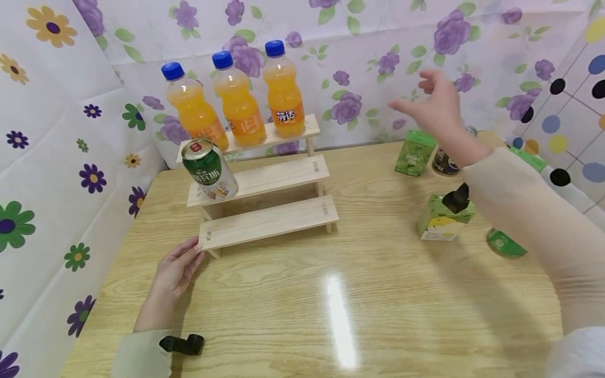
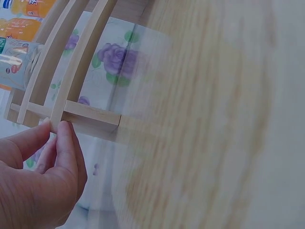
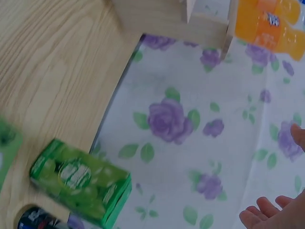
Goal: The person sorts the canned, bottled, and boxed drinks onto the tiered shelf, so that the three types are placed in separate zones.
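Note:
A three-step wooden display shelf [image 1: 269, 224] stands on the table. My left hand [image 1: 177, 268] pinches the left front corner of its lowest step between thumb and fingers; the left wrist view shows this hand [image 2: 47, 176] at the wooden end. Three orange soda bottles [image 1: 285, 100] with blue caps stand on the top step. On the left of the middle step is a green and white drink can [image 1: 210, 170]. My right hand [image 1: 437, 102] is raised in the air, holding nothing, thumb and fingers spread apart. Below it stands a small green carton [image 1: 415, 153].
Beside that carton is a dark can [image 1: 444, 161], partly hidden by the right arm. Nearer me stand a green and yellow juice box [image 1: 441, 223] and a green can [image 1: 506, 242], partly covered by the sleeve. Flowered cloth [image 1: 359, 68] hangs behind the table.

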{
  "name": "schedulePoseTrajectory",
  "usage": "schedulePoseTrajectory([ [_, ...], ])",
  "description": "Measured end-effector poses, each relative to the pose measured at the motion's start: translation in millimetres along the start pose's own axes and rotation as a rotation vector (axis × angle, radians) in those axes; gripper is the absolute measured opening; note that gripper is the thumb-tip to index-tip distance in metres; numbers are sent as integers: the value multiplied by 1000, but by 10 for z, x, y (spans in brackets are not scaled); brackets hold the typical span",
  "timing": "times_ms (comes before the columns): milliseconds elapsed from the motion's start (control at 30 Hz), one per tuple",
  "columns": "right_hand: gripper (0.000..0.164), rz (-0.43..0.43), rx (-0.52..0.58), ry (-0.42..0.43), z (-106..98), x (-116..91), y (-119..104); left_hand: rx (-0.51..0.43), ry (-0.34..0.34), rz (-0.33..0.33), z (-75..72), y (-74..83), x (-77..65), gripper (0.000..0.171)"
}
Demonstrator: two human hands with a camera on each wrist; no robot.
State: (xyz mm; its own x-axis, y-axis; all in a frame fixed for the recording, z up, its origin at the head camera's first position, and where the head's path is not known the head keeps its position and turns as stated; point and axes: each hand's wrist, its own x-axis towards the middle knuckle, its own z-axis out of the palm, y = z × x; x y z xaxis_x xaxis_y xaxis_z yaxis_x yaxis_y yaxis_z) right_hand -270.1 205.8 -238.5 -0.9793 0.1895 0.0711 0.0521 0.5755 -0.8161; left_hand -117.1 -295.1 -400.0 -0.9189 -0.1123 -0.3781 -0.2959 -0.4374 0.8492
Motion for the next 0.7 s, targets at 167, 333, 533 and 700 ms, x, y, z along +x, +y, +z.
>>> schedulePoseTrajectory([
  [167, 95, 16, -25, -6, -200, 3, 202, 0, -16, 6, -7, -8, 5, 26],
  [333, 95, 40, -62, -7, -346, 30, 404, -7, -24, -1, -22, -10, 13, 26],
  [533, 96, 82, -57, 2, -421, 56, 612, -25, -17, -13, -29, -1, 15, 26],
  [700, 95, 108, -36, 21, -402, 75, 845, -28, -14, -10, -26, -5, 22, 27],
])
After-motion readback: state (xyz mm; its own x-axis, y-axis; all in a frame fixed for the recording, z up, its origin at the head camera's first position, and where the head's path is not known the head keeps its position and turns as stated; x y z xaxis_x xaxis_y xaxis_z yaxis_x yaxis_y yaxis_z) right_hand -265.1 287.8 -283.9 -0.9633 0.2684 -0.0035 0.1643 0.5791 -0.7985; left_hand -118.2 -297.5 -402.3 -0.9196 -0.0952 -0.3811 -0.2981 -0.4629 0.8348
